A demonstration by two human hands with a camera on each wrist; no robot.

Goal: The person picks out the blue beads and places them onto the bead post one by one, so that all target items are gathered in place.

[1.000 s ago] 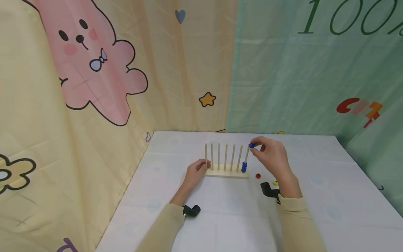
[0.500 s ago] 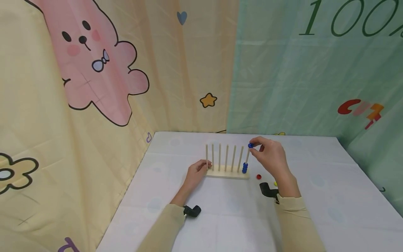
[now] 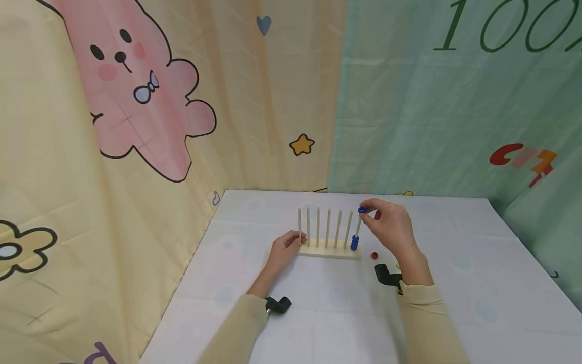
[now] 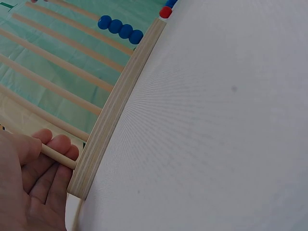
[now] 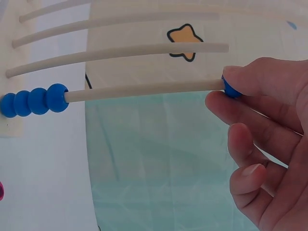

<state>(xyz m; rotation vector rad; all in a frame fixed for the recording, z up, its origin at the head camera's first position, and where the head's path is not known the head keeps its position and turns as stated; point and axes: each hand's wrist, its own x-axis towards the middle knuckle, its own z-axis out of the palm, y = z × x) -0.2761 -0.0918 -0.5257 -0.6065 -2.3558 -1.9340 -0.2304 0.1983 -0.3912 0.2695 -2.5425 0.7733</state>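
Observation:
A pale wooden peg rack (image 3: 329,252) with a row of upright pegs stands on the white table. Thumb and fingers of my left hand (image 3: 284,247) pinch its leftmost peg (image 4: 57,156) low down, close to the base. Several blue beads (image 5: 36,100) are stacked at the foot of the rightmost peg (image 5: 144,90). At that peg's tip, my right hand (image 3: 392,222) pinches another blue bead (image 5: 232,89) between thumb and index finger. Much of this bead is hidden by the fingers. The other right-hand fingers are loosely curled below it in the right wrist view.
A red bead (image 3: 375,256) lies on the table to the right of the rack. Beside the right wrist, a yellow bead (image 3: 398,266) is partly covered by the black wrist camera (image 3: 387,275). Printed curtains (image 3: 273,101) rise behind and left of the table (image 3: 327,313).
My right hand has shifted slightly left, bringing the blue bead from beside the rightmost peg's tip onto it. My left hand has kept its hold on the leftmost peg.

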